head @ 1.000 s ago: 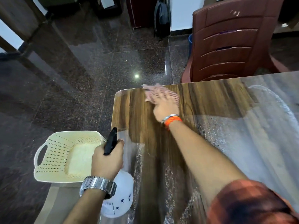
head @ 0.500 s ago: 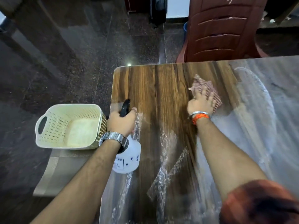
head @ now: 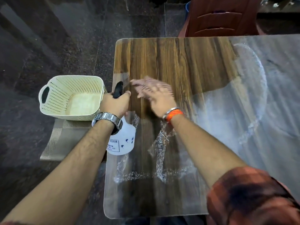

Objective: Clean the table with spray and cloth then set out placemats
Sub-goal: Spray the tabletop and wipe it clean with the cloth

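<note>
The wooden table (head: 178,59) has wet streaks across its near half. My right hand (head: 159,98) presses a pinkish cloth (head: 146,86) flat on the tabletop near the left edge; both are blurred by motion. My left hand (head: 115,103) grips the black trigger head of a white spray bottle (head: 123,140), held over the table's left edge. Woven placemats (head: 65,140) lie on a low surface left of the table, under the basket.
A cream perforated basket (head: 71,96) sits on the placemats to the left. A reddish-brown plastic chair (head: 220,17) stands behind the table's far edge. Dark polished floor (head: 65,38) surrounds the table.
My right hand has swept the cloth from the table's middle right back toward the left edge, close to the bottle. My left hand keeps hold of the bottle.
</note>
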The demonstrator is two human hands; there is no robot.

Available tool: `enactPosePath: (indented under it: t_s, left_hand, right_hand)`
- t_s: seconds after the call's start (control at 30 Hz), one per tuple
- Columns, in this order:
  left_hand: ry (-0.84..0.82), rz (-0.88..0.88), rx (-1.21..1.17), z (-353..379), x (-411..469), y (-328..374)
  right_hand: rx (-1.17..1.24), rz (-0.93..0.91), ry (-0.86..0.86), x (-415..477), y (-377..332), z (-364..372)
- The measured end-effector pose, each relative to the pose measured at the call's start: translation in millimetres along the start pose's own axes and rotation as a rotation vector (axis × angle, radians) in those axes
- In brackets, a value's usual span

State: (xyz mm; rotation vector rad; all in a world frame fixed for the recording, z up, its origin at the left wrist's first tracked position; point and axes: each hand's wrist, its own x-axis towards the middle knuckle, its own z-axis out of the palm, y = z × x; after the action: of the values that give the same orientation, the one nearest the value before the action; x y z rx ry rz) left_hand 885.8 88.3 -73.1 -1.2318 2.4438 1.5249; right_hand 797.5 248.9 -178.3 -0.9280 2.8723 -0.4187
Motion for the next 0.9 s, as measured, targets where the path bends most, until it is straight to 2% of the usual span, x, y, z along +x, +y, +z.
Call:
enactPosePath:
  t_s: [0.13, 0.2, 0.27, 0.3, 0.37, 0.5, 0.57, 0.6, 0.67, 0.73, 0.77, 0.8, 0.9]
  left_hand:
    - [-0.001, -0.019, -0.035, -9.5, -9.1, -11.2]
    - [-0.012, -0.018, -0.035, -14.5, -16.2, -17.3]
    - [-0.026, -0.013, -0.046, -18.9, -23.5, -22.6]
    - [-0.033, -0.013, -0.046, -20.3, -26.1, -25.5]
    - [-0.041, -0.006, -0.045, -22.0, -31.2, -30.1]
    - [-0.046, 0.01, -0.087, -29.3, -38.0, -37.6]
    - [-0.032, 0.026, -0.052, -33.8, -42.9, -37.3]
    - [-0.027, 0.03, -0.031, -35.9, -46.2, -36.5]
    - [-0.031, 0.043, -0.003, -37.9, -52.9, -36.2]
    - [-0.059, 0.05, 0.005, -35.9, -61.4, -38.6]
    - [-0.072, 0.047, -0.008, -34.3, -66.3, -39.5]
    - [-0.075, 0.035, -0.027, -32.5, -70.7, -41.3]
    - [-0.072, -0.017, -0.07, -27.7, -87.1, -46.5]
  right_hand:
    - [0.023, 0.788, 0.253, -57.6, 90.9, -20.6]
    - [0.089, 1.048, 0.299, -86.6, 101.5, -26.2]
    - [0.148, 1.176, 0.313, -92.6, 86.9, -23.0]
    - [0.149, 1.171, 0.301, -89.2, 70.2, -21.0]
    - [0.093, 0.989, 0.241, -79.1, 25.9, -7.0]
    - [0.003, 0.294, 0.018, -61.0, -84.6, 20.2]
    - [-0.002, 0.03, -0.156, -67.4, -123.2, 28.2]
    - [0.0, -0.045, -0.21, -76.2, -132.7, 31.0]
    - [0.053, -0.117, -0.205, -97.2, -129.7, 30.8]
    - [0.059, -0.13, -0.122, -117.2, -103.1, 24.9]
    - [0.046, -0.057, -0.056, -124.2, -81.4, 19.4]
    - [0.038, 0.092, 0.021, -131.4, -55.4, 13.0]
    - [0.05, 0.69, 0.204, -168.8, 18.4, -6.1]
